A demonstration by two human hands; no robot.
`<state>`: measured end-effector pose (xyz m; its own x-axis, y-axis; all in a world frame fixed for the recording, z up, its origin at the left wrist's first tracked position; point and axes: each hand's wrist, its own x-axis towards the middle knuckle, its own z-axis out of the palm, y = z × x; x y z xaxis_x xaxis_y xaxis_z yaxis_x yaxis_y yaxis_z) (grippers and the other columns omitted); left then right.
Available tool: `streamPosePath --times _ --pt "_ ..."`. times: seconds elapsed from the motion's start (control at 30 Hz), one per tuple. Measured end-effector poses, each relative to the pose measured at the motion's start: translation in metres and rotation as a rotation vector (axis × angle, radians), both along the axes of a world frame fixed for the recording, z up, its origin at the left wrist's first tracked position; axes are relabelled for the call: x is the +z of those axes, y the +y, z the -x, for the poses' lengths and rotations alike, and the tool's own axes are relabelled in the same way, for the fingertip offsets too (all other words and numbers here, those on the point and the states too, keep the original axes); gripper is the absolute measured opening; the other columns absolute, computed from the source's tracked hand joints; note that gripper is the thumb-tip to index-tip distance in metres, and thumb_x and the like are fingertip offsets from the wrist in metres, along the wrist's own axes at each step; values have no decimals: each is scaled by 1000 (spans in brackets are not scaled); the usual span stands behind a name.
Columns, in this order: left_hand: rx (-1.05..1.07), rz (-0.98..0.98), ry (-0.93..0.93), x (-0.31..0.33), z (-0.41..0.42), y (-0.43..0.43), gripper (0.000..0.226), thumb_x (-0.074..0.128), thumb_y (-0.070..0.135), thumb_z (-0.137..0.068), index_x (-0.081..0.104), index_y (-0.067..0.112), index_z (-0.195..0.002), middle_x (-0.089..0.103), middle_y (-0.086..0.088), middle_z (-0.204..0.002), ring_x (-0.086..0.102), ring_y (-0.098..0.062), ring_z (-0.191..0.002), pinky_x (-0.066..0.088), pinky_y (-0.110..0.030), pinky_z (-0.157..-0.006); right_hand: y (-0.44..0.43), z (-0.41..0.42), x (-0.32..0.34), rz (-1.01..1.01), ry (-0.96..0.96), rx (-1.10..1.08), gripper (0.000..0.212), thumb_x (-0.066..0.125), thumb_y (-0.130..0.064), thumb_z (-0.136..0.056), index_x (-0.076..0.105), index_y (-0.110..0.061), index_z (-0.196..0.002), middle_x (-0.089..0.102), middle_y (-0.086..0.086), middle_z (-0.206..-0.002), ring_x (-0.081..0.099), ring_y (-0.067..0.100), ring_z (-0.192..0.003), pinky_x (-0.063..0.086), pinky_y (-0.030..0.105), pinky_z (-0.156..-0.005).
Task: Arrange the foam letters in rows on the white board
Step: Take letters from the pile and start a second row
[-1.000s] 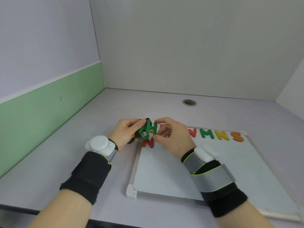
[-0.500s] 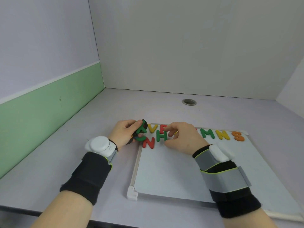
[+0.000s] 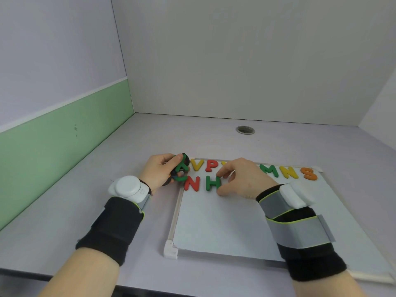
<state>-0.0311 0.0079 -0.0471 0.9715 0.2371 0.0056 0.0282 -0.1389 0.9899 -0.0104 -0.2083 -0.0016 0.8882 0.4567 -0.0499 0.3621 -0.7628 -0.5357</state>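
Observation:
The white board (image 3: 225, 224) lies flat on the desk. Its far edge carries a row of foam letters: yellow V (image 3: 197, 165), red P (image 3: 211, 165), a hidden stretch behind my hand, then green M (image 3: 270, 169), yellow N (image 3: 289, 172) and orange S (image 3: 309, 173). A second row starts with a red N (image 3: 192, 183) and a green H (image 3: 212, 183). My right hand (image 3: 242, 179) pinches the H's right side against the board. Left of the board, my left hand (image 3: 159, 170) grips a stack of letters (image 3: 181, 170), green ones facing me.
A round cable hole (image 3: 245, 130) sits in the desk beyond the board. Walls close in the desk on the left, back and right. The desk's front edge (image 3: 85, 279) runs just under my forearms. Both wrists wear black bands with white devices.
My right hand took the green H from the stack in my left hand, carried it down and right, and set it on the board beside the red N.

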Motion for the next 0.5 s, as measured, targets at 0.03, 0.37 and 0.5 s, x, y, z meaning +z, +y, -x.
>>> streamPosePath --times 0.03,0.37,0.5 --pt "-3 0 -2 0 0 0 27 56 31 -92 71 8 -93 69 -30 -102 61 -18 -60 50 -51 -85 0 0 0 1 1 1 42 75 -23 -72 65 -19 -112 55 -5 -100 52 10 -87 40 23 -75" --pt "15 -46 0 1 0 -1 25 55 30 -93 70 11 -88 70 -28 -92 61 -9 -50 47 -29 -59 1 -1 -4 -8 0 1 41 77 -28 -71 65 -23 -109 49 -6 -100 48 8 -85 39 24 -77" --pt "18 -50 3 2 1 -2 24 54 30 -94 70 12 -89 70 -19 -89 62 -7 -50 48 -23 -54 1 0 -3 -12 9 3 41 77 -27 -72 65 -22 -110 49 -6 -99 49 10 -87 40 25 -78"
